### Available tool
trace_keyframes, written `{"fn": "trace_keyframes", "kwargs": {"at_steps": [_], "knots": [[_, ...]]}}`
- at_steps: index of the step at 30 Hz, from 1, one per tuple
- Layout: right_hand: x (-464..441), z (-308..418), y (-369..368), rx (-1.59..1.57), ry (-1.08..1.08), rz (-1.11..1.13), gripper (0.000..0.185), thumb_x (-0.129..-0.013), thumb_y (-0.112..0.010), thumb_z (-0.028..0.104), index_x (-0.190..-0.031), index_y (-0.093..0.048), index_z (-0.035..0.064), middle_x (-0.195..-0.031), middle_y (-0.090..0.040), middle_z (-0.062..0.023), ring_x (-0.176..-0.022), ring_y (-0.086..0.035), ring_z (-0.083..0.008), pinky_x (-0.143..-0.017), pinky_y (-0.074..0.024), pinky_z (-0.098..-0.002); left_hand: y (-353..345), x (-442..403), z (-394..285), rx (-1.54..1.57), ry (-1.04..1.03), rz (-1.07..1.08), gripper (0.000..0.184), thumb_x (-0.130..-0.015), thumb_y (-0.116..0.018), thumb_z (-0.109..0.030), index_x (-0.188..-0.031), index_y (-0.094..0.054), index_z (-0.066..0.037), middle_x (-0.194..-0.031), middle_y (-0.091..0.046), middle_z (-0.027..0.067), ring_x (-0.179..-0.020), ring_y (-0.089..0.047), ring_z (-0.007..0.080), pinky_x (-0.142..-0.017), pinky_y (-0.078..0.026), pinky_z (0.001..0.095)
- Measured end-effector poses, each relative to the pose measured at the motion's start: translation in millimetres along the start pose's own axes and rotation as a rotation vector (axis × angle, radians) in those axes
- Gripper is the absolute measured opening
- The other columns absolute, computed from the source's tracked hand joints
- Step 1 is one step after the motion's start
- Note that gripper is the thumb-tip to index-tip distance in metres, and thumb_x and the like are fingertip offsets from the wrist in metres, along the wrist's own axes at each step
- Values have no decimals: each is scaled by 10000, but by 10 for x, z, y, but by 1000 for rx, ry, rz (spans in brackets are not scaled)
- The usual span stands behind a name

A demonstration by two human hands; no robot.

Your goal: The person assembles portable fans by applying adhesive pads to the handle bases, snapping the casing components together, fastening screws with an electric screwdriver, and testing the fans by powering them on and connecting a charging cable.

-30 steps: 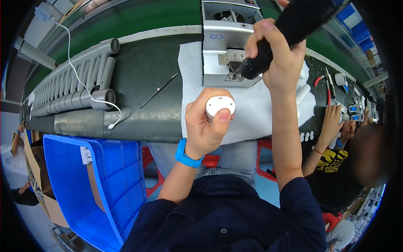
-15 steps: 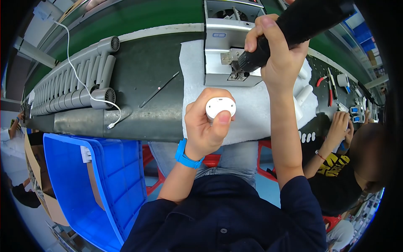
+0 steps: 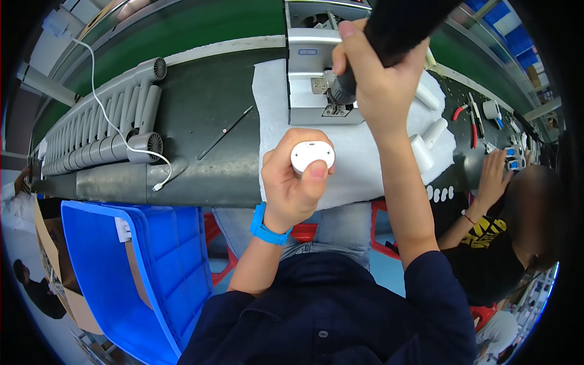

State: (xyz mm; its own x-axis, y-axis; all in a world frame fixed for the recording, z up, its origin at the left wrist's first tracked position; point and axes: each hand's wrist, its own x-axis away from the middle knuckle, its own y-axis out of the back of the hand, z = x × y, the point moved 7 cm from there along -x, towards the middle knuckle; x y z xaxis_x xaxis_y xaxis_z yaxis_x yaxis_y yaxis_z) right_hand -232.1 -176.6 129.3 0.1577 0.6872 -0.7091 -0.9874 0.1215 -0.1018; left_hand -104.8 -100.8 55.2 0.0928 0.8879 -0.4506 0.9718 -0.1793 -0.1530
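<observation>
My left hand (image 3: 291, 182) is wrapped round a white plastic piece (image 3: 312, 156). Its oval end faces up, with two small holes and a slot showing, and my thumb presses on its near edge. The rest of the piece is hidden in my palm. My right hand (image 3: 384, 91) grips a thick black electric screwdriver (image 3: 409, 27), tilted with its nose down. That nose is at the front of a silver metal machine (image 3: 304, 64), over a small metal plate (image 3: 336, 111); I cannot tell whether the tip touches it.
White plastic parts (image 3: 420, 152) lie on a white cloth (image 3: 350, 164). Grey tubular pieces (image 3: 97, 134), a white cable (image 3: 115, 115) and a thin rod (image 3: 225, 131) are on the left. A blue crate (image 3: 176, 261) stands below. Right are red-handled pliers (image 3: 474, 131) and a co-worker's hand (image 3: 491, 179).
The view has shifted slightly, moving the bench things left. My right hand and the screwdriver have tilted a little, with the nose still at the machine. The co-worker's hand has opened out.
</observation>
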Motion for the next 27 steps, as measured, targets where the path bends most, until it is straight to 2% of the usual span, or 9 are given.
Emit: {"fn": "trace_keyframes", "kwargs": {"at_steps": [4, 7, 9, 13, 14, 16, 20, 22, 27], "knots": [[-51, -29, -46, 12, -120, -5, 322, -799, -676, 80, -986, -418, 27, -649, -539, -49, -482, -537, -125, -463, -412, -245, -9, -1, 1, 26, -23, 5, 405, -927, -461, -389, -917, -500, 14, -637, -561, 91, -563, -519, 128, -534, -427, 250], [-42, -116, 33, -106, -343, 9, 252, -807, -661, 126, -914, -472, -2, -652, -535, -60, -479, -541, -141, -443, -426, -258, 14, 5, 52, 178, -19, -34, 247, -878, -575, -243, -909, -551, 0, -666, -563, 18, -558, -479, 55, -497, -377, 195], [-11, -56, 125, -167, -309, -47, 167, -822, -635, 104, -834, -516, -12, -669, -539, -74, -483, -545, -160, -444, -439, -277, 22, 13, 48, 172, -41, -39, 237, -876, -578, -233, -906, -551, 0, -665, -563, 19, -572, -492, 58, -506, -386, 196], [-21, 66, 140, -259, -239, -38, 128, -841, -602, 79, -853, -511, -10, -689, -541, -92, -500, -551, -175, -467, -452, -294, 19, 12, 32, 147, -44, -32, 235, -873, -585, -232, -904, -552, -1, -666, -563, 23, -585, -507, 61, -520, -397, 197], [-31, 97, 142, -227, -219, -96, 304, -843, -576, 57, -1083, -406, -21, -681, -536, -96, -476, -539, -175, -446, -445, -288, 19, 11, 32, 156, -38, -35, 239, -873, -588, -237, -904, -553, -2, -666, -564, 23, -589, -512, 63, -525, -401, 197], [-59, 145, 119, -198, -198, -150, 534, -845, -549, 36, -1313, -300, -31, -672, -531, -100, -453, -527, -176, -426, -438, -282, 20, 0, 33, 164, -34, -42, 243, -873, -591, -241, -904, -554, -4, -665, -564, 24, -593, -517, 64, -531, -406, 198], [-55, 90, 137, -269, -209, -219, 517, -851, -549, 48, -1302, -311, -37, -624, -504, -84, -450, -514, -160, -427, -440, -276, 27, 3, 37, 146, -48, -42, 252, -873, -593, -251, -907, -556, -4, -666, -564, 23, -591, -517, 64, -532, -410, 199], [-61, -8, 133, -253, -73, -27, 102, -841, -595, 55, -830, -518, -11, -674, -539, -94, -493, -546, -179, -472, -453, -296, 30, 2, 42, 148, -45, -40, 254, -874, -592, -253, -908, -556, -3, -666, -563, 23, -591, -517, 64, -533, -412, 199], [-53, -81, 110, -225, -49, -1, 115, -837, -595, 36, -767, -519, -16, -642, -537, -98, -490, -547, -180, -474, -450, -293, 48, 6, 40, 142, -42, -38, 270, -874, -591, -263, -907, -554, 2, -675, -567, 28, -595, -521, 65, -533, -413, 200]]}}
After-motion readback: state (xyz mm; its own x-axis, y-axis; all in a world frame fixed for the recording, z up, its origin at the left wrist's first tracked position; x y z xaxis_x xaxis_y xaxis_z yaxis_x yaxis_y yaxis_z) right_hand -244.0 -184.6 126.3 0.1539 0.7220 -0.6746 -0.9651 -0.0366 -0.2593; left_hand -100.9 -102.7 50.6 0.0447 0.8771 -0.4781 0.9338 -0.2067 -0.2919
